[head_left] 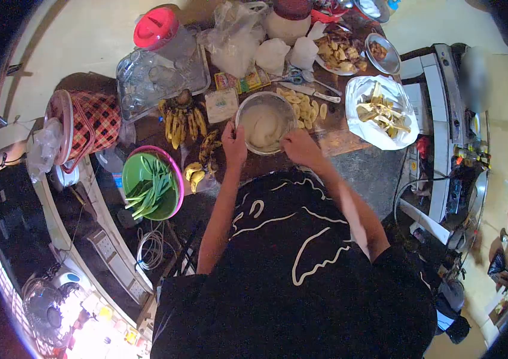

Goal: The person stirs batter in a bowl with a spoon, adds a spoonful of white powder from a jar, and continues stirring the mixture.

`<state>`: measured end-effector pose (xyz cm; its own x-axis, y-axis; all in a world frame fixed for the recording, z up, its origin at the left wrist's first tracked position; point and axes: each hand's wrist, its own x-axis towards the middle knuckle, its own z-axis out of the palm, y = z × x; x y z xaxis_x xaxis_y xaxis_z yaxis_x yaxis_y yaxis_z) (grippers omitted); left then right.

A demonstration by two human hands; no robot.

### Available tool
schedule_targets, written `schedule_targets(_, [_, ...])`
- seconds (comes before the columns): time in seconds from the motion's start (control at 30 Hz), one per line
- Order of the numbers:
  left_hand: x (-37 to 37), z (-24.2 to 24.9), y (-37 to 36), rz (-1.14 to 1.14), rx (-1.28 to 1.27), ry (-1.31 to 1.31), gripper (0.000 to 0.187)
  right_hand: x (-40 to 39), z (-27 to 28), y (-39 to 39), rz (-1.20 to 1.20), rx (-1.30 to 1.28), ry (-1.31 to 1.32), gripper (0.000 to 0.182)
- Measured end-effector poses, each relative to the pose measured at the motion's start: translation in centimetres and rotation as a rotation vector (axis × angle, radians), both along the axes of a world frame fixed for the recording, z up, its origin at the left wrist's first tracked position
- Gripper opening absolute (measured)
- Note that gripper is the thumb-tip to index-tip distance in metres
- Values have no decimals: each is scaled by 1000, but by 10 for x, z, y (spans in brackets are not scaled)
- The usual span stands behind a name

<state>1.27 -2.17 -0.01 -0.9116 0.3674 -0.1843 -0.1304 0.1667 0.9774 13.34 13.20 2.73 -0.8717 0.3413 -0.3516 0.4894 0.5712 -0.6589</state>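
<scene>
A metal bowl (239, 113) holding a pale, thick batter (261, 124) stands at the table's near edge. On its left rim my left hand (234, 142) is closed, gripping the bowl. My right hand (299, 147) is a closed fist at the right rim; what its fingers hold is hidden. Sliced bananas (305, 107) lie just beyond the bowl on the right. A white-handled knife (310, 91) rests behind them. To the left is a square pale packet (222, 106), with bunches of bananas (183, 122) beside it.
A green basin (140, 206) with long green leaves stands at left, near a checkered basket (95, 122). A tray of glasses (200, 75) is at the back left. Banana peels (385, 113) lie in a plastic-lined container (364, 133) at right; fried pieces (340, 51) sit behind.
</scene>
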Motion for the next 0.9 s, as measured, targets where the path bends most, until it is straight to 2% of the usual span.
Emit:
schedule_targets(0.17, [-1, -10, -5, -76, -17, -4, 25, -9, 31, -9, -80, 42, 126, 30])
schedule_targets(0.27, [1, -2, -1, -47, 9, 10, 26, -5, 12, -9, -88, 122, 184, 25])
schedule_targets(0.37, [1, -3, 0, -71, 13, 1, 27, -10, -13, -7, 4, 135, 219, 23])
schedule_targets(0.67, [1, -10, 0, -103, 73, 33, 38, -18, 11, 10, 64, 458, -31, 18])
schedule_targets(0.77, [0, -16, -1, -130, 56, 71, 40, -10, 34, 3, 191, 457, -36, 19])
schedule_targets(0.9, [0, 4, 0, -156, 15, 37, 40, -9, 26, 1, 124, 296, 0, 20])
